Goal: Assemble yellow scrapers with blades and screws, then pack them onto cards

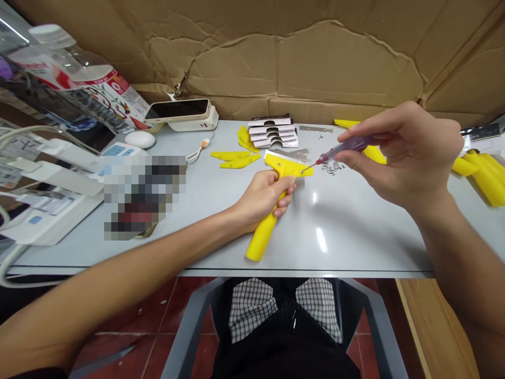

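Observation:
My left hand (265, 197) is wrapped around the neck of a yellow scraper (263, 234), its handle slanting toward the table's front edge. A thin metal blade (272, 155) shows along the far edge of its wide head. In my right hand (410, 152) is a screwdriver (345, 148) with a translucent purple handle, pinched between thumb and fingers. The tip of its shaft meets the right side of the scraper head, at a small screw. Small loose screws (333, 168) lie in a pile just right of the head. Loose metal blades (298, 153) lie behind it.
Flat yellow plastic pieces (235, 159) lie left of stacked blade packs (273, 132). More yellow scraper parts (487, 176) lie at the right. A phone (179, 110), a bottle (98, 84), a white mouse (140, 139) and a power strip (59, 205) occupy the left. Cardboard (236, 63) stands behind.

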